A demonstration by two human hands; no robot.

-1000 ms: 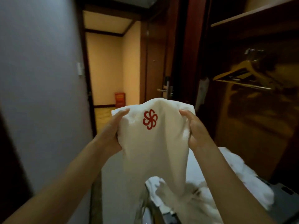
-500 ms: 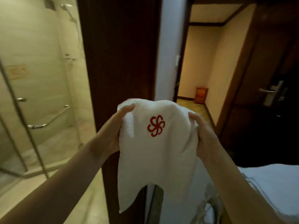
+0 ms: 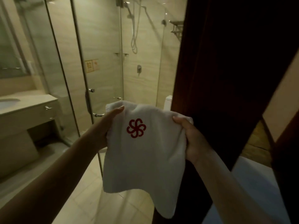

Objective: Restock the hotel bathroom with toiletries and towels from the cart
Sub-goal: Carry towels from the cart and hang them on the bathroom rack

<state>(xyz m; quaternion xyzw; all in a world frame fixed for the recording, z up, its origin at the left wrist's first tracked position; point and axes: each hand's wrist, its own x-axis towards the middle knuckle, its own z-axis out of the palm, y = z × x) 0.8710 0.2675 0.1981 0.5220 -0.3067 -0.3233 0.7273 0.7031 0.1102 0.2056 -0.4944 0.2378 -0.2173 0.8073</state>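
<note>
A white towel (image 3: 142,159) with a red pinwheel logo hangs in front of me at chest height. My left hand (image 3: 107,125) grips its upper left edge with the thumb on the front face. My right hand (image 3: 192,139) grips the upper right edge, fingers curled round the fold. The towel's lower corners hang free. I hold it in the bathroom doorway.
A dark wooden door frame (image 3: 210,78) stands right beside my right hand. Ahead is a glass shower enclosure (image 3: 100,65) with a hose and a toilet (image 3: 168,102) behind it. A vanity counter (image 3: 29,104) with a sink is at the left. Beige floor tiles lie below.
The view has swung left from the corridor and cart to the bathroom doorway. Both hands keep the same grip on the towel, which came along with them.
</note>
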